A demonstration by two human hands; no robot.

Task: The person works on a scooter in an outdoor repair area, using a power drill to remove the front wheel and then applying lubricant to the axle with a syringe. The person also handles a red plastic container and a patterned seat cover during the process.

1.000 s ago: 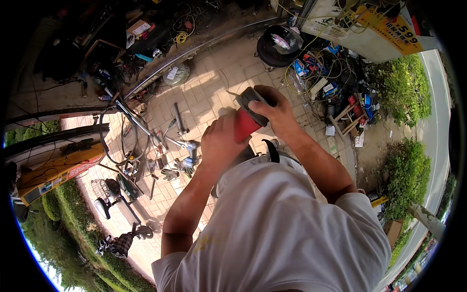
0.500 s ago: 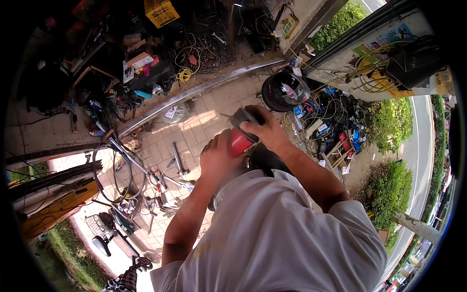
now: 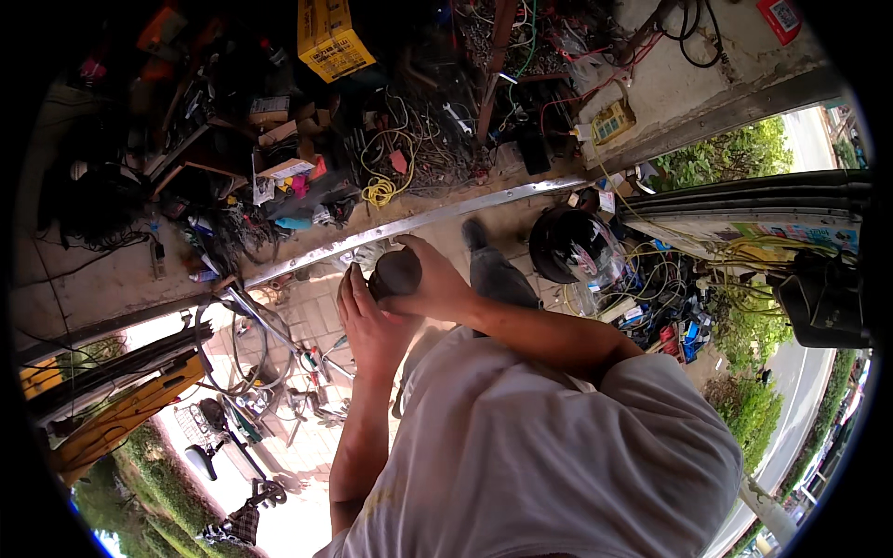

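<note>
A dark, rounded object is cupped between both of my hands in front of my waist. My left hand wraps its left side with fingers bent upward. My right hand grips it from the right, fingers over the far edge and thumb across the near side. Most of the object's body is hidden by my hands. Beyond them lies a metal threshold strip. My right foot stands on the paving just short of it.
Cluttered shop floor with yellow box and yellow cable lies beyond the threshold. A black helmet and tangled parts sit right; hoses, tools and a bike left. A door panel with cables borders the right side.
My view has swung toward the threshold and a foot now shows forward. The held object moved left relative to my body and turned, its red side now mostly hidden and dark end showing.
</note>
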